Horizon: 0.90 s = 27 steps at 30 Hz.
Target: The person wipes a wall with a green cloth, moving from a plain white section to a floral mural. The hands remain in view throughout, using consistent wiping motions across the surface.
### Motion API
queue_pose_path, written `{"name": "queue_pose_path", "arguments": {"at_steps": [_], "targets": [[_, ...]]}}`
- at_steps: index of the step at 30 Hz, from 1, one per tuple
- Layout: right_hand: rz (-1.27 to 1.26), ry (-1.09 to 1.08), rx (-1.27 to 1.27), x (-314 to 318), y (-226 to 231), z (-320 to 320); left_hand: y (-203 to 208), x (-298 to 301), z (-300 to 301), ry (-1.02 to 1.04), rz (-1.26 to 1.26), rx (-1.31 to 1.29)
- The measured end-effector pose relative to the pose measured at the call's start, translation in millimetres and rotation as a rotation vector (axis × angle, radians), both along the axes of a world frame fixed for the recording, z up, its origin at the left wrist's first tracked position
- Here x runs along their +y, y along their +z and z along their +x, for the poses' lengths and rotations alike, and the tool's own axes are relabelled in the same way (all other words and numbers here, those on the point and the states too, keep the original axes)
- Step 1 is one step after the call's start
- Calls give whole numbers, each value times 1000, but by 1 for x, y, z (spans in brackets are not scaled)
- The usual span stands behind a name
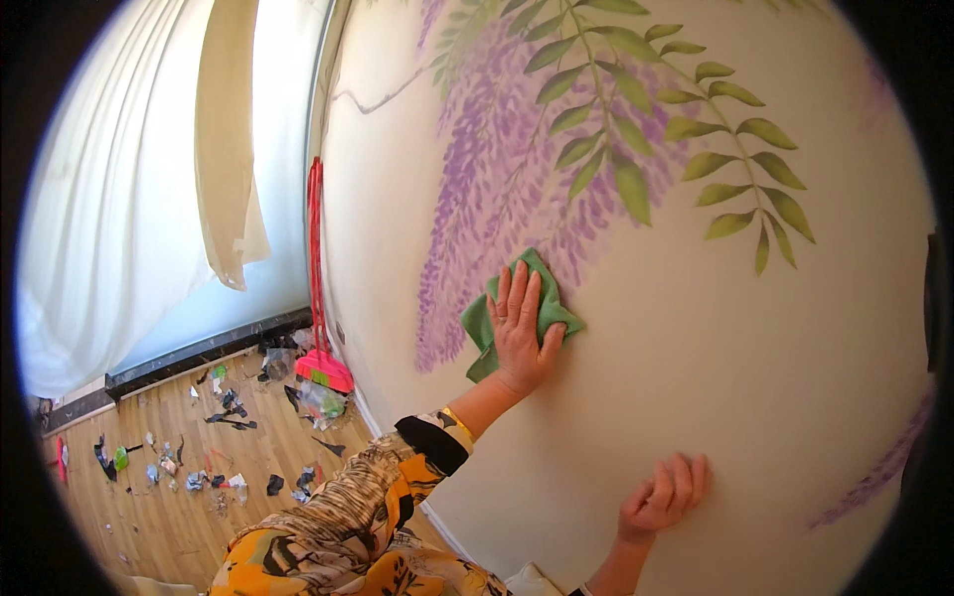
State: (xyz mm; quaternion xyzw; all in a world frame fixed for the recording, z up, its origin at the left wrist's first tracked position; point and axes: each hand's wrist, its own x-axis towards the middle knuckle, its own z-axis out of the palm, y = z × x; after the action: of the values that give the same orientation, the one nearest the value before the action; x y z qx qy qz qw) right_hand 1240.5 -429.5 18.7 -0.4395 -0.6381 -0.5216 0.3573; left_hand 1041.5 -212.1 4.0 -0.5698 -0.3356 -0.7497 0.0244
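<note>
My left hand (520, 343) lies with its fingers stretched over a green cloth (553, 306) and holds it flat against the painted wall (397, 248). The cloth is crumpled, with corners sticking out past the palm. It sits at the lower end of the painted purple wisteria blossoms (497, 149). Lower and to the right, my right hand (664, 497) is at the wall with its fingers loosely curled in. Nothing shows in that hand.
Scraps of plastic and paper (232, 407) litter the wooden floor (169, 517) at the left. A red broom and dustpan (324, 370) stand in the corner. White curtains (119, 199) hang by the window above a dark sill (199, 353).
</note>
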Motion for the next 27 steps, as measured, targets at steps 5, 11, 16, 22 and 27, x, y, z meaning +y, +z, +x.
{"name": "queue_pose_path", "arguments": {"at_steps": [5,11,16,22,27], "targets": [[-67,-90,-44,46,2,-34,-30,30,-17,34,-54,-77],[53,-215,-118,71,2,-48,-86,59,-47,58,-188,-143],[78,-233,-104,71,-1,-48,-108,50,-46,-46,-524,-287],[-42,-172,-36,80,2,-73,-82,8,-8,-68,-218,0],[-199,-69,-59,98,17,-99,-22,11,-26,-131,56,191]]}}
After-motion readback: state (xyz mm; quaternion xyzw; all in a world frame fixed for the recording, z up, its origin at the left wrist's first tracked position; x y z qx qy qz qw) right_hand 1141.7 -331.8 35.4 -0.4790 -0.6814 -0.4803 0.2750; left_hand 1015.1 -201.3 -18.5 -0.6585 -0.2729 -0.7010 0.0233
